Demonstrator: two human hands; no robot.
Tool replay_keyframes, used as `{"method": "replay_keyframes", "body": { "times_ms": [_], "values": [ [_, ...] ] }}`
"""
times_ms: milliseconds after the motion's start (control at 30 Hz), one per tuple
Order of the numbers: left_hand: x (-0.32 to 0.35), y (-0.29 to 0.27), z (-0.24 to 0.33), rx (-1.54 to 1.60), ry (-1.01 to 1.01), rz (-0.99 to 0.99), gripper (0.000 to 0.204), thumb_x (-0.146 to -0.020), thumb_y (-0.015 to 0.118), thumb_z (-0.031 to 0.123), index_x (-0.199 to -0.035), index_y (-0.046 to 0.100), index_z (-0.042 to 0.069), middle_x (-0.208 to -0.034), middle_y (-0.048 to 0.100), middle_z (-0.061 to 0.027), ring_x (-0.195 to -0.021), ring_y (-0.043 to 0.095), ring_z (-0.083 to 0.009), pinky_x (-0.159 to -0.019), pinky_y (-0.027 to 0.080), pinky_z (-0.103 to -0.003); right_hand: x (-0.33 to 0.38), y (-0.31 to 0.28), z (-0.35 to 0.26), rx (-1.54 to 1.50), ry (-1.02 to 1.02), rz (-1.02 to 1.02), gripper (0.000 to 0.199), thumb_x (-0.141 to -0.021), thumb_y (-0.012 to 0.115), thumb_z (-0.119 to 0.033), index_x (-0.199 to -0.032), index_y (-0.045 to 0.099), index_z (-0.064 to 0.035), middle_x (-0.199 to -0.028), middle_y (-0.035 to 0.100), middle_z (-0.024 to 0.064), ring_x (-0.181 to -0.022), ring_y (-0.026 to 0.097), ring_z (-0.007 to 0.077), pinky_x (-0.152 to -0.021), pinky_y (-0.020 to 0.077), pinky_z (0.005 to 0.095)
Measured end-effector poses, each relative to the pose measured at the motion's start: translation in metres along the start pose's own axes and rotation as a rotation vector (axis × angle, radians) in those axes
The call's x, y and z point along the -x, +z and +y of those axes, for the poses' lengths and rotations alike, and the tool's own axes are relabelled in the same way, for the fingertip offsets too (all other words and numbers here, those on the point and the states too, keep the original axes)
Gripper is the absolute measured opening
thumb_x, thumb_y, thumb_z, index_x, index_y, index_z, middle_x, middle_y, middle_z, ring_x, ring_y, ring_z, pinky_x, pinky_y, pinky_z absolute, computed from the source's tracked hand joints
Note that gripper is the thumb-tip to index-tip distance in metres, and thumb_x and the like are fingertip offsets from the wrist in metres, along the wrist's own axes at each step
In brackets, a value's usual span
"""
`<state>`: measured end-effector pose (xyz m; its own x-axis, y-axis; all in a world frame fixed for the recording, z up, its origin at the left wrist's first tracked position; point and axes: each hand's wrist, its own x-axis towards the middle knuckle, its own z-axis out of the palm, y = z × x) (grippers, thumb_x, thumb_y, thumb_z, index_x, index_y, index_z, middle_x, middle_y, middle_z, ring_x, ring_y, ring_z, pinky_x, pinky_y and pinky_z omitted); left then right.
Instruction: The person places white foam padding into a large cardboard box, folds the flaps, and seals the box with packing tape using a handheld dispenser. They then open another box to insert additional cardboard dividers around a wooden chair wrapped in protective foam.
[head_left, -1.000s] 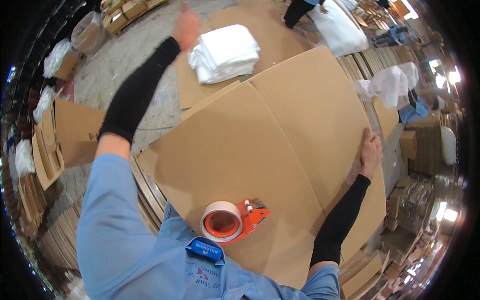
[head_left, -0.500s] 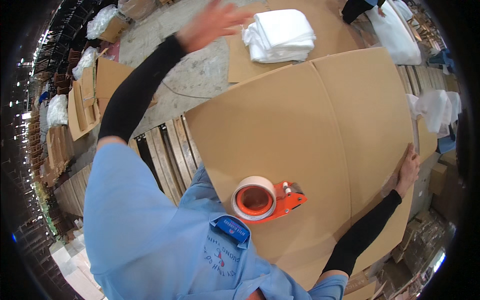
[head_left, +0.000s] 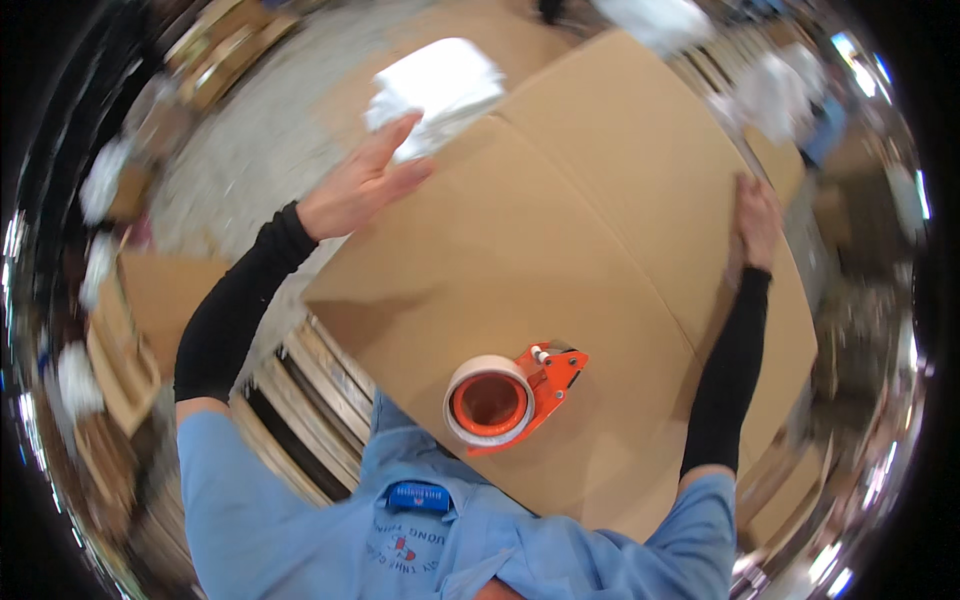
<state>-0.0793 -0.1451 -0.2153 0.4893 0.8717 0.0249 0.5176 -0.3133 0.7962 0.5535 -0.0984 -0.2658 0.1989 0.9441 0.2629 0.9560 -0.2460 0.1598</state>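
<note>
A large brown cardboard box (head_left: pixel 560 260) lies in front of me, a crease running down its upper face. My left hand (head_left: pixel 365 185) hovers by its far left edge, fingers and thumb apart, with nothing in it. At the right side, my right hand (head_left: pixel 758 220) grips the box's edge, fingers curled there; the fingertips are partly hidden. On the near part of the box rests an orange tape dispenser (head_left: pixel 555 385) holding a roll of tape (head_left: pixel 455 400). It is close to my chest, and neither hand touches it.
Beyond my left hand lies a stack of folded white sheets (head_left: pixel 440 80) on flat cardboard. Wooden slats (head_left: pixel 310 390) show beneath the box at left. Opened cartons (head_left: pixel 165 300) stand farther left. White plastic wrapping (head_left: pixel 775 100) is at the far right.
My left hand has come down and nearer, from above the floor to the box's far left edge. The view has turned. My right hand stays at the box's right edge.
</note>
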Motion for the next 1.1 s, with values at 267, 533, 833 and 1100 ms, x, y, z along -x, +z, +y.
{"method": "replay_keyframes", "body": {
  "times_ms": [267,533,833,1100],
  "values": [
    [-0.220,0.210,0.112,-0.504,0.710,-0.047,0.053,-0.099,0.049,0.054,-0.122,0.065,0.008,-0.160,0.031,-0.0245,-0.150,0.027,-0.0409,-0.117,0.021,-0.064,0.136,-0.055,-0.074,-0.068,0.339,-0.039,0.064,-0.103,0.042,-0.053,-0.149,0.048,-0.0088,-0.158,0.040,0.0186,-0.148,0.034,0.0342,-0.122,0.0245,0.0456],
    [-0.109,0.255,0.130,-0.516,0.743,-0.305,0.049,-0.101,0.046,0.051,-0.120,0.066,0.012,-0.163,0.026,-0.0245,-0.151,0.022,-0.0421,-0.120,0.015,-0.064,0.296,-0.113,-0.141,-0.121,0.469,-0.060,0.063,-0.102,0.049,-0.047,-0.152,0.044,-0.0090,-0.160,0.035,0.0188,-0.149,0.031,0.0363,-0.122,0.0202,0.0515],
    [-0.117,0.246,0.120,-0.660,0.697,-0.244,0.047,-0.104,0.041,0.051,-0.123,0.066,0.015,-0.164,0.023,-0.0213,-0.151,0.020,-0.0434,-0.121,0.014,-0.064,0.390,-0.165,-0.252,-0.948,0.824,0.272,0.070,-0.098,0.059,-0.050,-0.147,0.049,-0.0012,-0.157,0.038,0.0247,-0.147,0.033,0.0388,-0.122,0.0214,0.0475],
    [-0.111,0.254,0.128,-0.694,0.693,-0.276,0.050,-0.105,0.038,0.052,-0.126,0.065,0.015,-0.165,0.019,-0.0214,-0.151,0.020,-0.0440,-0.120,0.014,-0.065,0.384,-0.248,-0.353,-0.623,0.791,-0.173,0.055,-0.087,0.070,-0.035,-0.130,0.060,-0.0021,-0.138,0.052,0.0249,-0.130,0.047,0.0419,-0.110,0.0366,0.0508]
  ]
}}
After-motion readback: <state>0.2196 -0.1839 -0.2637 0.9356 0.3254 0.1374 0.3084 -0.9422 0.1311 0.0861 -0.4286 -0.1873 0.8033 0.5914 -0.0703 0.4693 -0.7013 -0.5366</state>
